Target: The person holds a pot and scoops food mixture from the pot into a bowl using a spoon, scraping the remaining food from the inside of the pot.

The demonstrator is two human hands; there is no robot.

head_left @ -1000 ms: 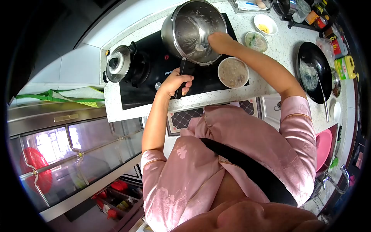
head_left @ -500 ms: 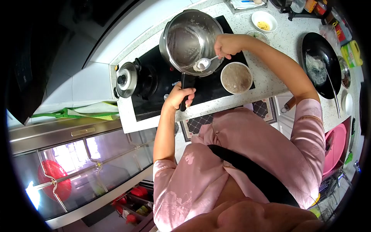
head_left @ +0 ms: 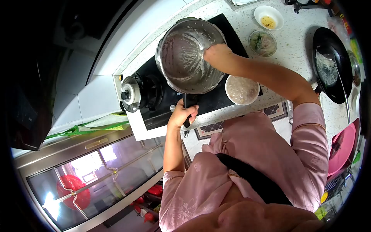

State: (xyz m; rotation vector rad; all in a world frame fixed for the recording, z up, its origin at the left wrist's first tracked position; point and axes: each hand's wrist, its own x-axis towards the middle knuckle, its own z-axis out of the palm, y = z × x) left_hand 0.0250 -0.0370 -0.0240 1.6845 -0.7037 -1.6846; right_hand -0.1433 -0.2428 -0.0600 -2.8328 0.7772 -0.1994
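Note:
My left hand (head_left: 183, 114) is closed round the black handle of a large metal pot (head_left: 179, 58). The pot tilts toward me, and whitish residue streaks its inner wall. My right hand (head_left: 217, 56) reaches over the rim into the pot's right side. Its fingers are mostly hidden; the metal spoon it held half a second ago barely shows there. Under my right forearm stands a white bowl (head_left: 242, 90) filled with a pale, porridge-like food, on the black cooktop (head_left: 162, 116).
Left on the cooktop is a small lidded pot (head_left: 131, 94). Behind my right arm are a glass dish (head_left: 262, 43) with greens and a white bowl (head_left: 269, 17) with yellowish liquid. A black wok (head_left: 342, 65) with a ladle stands at right, above a pink basin (head_left: 342, 152).
My right hand has gone deeper into the pot, taking the spoon mostly out of sight. The pot's opening is tipped more toward me. My view has shifted slightly.

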